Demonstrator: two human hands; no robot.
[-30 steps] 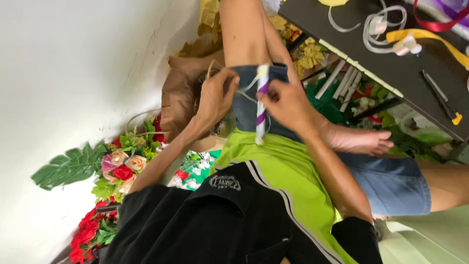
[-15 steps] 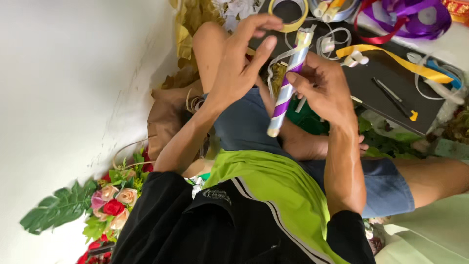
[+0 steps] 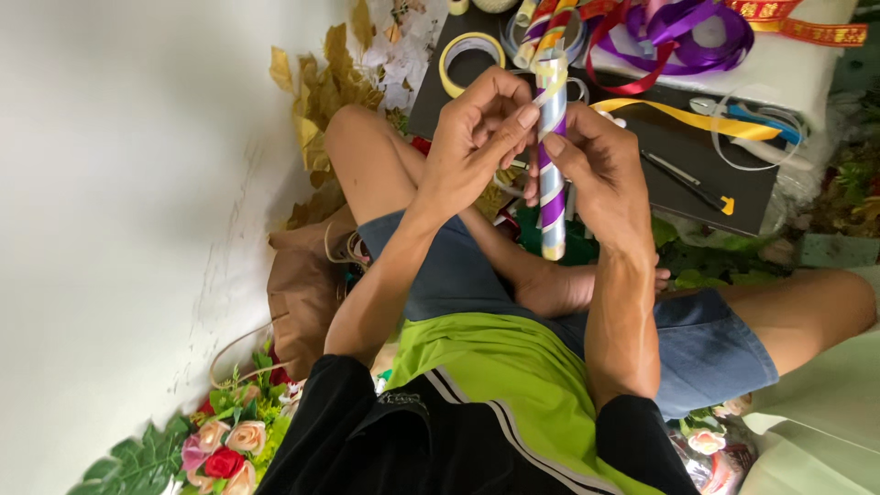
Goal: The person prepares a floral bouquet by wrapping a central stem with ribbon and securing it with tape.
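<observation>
1. The tube (image 3: 551, 156) is a slim cylinder spirally wrapped in purple, white and yellow ribbon. It is held raised above the lap, between the two hands, in front of the black board (image 3: 697, 156) on the far side.
2. Long axis: near-upright in the view, tilted only slightly. The upper end lies toward the far side by the ribbon pile; the lower end hangs free above the bent leg.
3. The left hand (image 3: 477, 147) is on the left of the tube. Its fingers are curled and its fingertips (image 3: 525, 117) press the upper part of the tube, just below the top end. It is closed around that section in a pinch, not a full fist.
4. The right hand (image 3: 596, 170) is on the right of the tube. Its thumb meets the tube at about the same height as the left fingertips, and its palm and remaining fingers wrap behind the middle section. It grips the tube.
5. Both hands touch the tube. The right hand covers more of its length; the left works nearer the top end.
6. Surroundings: purple ribbon (image 3: 678, 37) and a tape roll (image 3: 467, 60) on the far side; artificial flowers (image 3: 225, 449) at near left; a brown bag (image 3: 302, 293) beside the left forearm.
</observation>
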